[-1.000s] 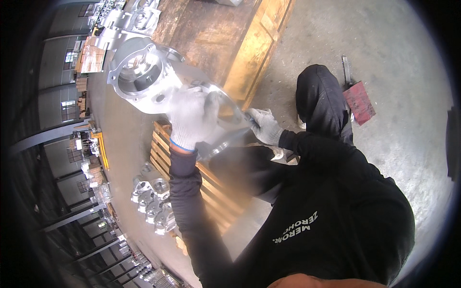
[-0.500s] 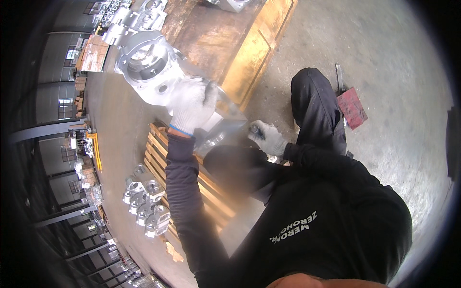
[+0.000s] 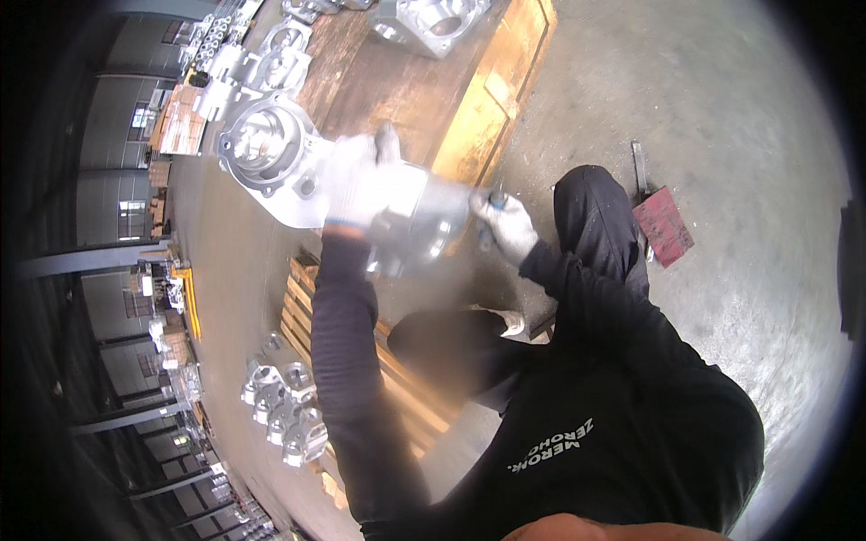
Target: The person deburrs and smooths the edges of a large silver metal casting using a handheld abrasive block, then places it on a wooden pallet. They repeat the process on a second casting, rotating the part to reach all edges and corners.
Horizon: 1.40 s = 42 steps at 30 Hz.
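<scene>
Casting (image 3: 296, 204), one, is in left hand (image 3: 363, 183); right hand (image 3: 511, 224) holds one tool (image 3: 486, 237).

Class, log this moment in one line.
left hand: holds silver casting; right hand: grips dark object, kind unclear; another casting: on wooden surface

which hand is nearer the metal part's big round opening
Left: your left hand is on the metal part, just right of the opening; your right hand is farther right.
</scene>
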{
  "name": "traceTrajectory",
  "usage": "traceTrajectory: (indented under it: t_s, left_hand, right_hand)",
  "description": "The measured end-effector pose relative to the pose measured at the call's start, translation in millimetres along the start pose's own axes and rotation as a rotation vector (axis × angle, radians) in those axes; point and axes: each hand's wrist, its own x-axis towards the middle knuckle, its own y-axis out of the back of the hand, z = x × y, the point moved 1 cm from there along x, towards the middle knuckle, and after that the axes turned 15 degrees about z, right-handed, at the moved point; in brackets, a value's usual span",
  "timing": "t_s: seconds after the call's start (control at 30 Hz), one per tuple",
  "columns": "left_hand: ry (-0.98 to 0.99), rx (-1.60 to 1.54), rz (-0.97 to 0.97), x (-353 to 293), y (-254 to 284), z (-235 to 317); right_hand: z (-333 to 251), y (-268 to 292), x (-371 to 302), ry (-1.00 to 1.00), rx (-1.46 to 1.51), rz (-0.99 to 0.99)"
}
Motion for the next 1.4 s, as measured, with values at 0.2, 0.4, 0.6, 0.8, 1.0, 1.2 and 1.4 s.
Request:
traceTrajectory:
  t_s: [0.2, 0.4, 0.6, 0.8, 1.0, 1.2, 1.4]
  left_hand:
    - [0.255, 0.025, 0.178, 96, -35, 23]
    - [0.339, 0.044, 0.156, 122, -48, 22]
    - [0.348, 0.058, 0.125, 122, -50, 19]
    - [0.38, 0.038, 0.106, 122, -50, 20]
    - [0.379, 0.041, 0.135, 122, -52, 22]
    - [0.323, 0.055, 0.172, 124, -56, 21]
    - [0.314, 0.067, 0.206, 125, -57, 23]
  right_hand:
    - [-55, -5, 88, 0.15, -0.141, 0.027]
    - [-56, -1, 130, 0.752, -0.732, 0.13]
    - [-48, -13, 144, 0.877, -0.656, 0.04]
    - [-43, -22, 147, 0.923, -0.615, 0.123]
    - [-41, -25, 154, 1.016, -0.604, 0.146]
    - [-37, -25, 153, 1.194, -0.654, 0.253]
    - [-30, -27, 139, 1.052, -0.705, 0.244]
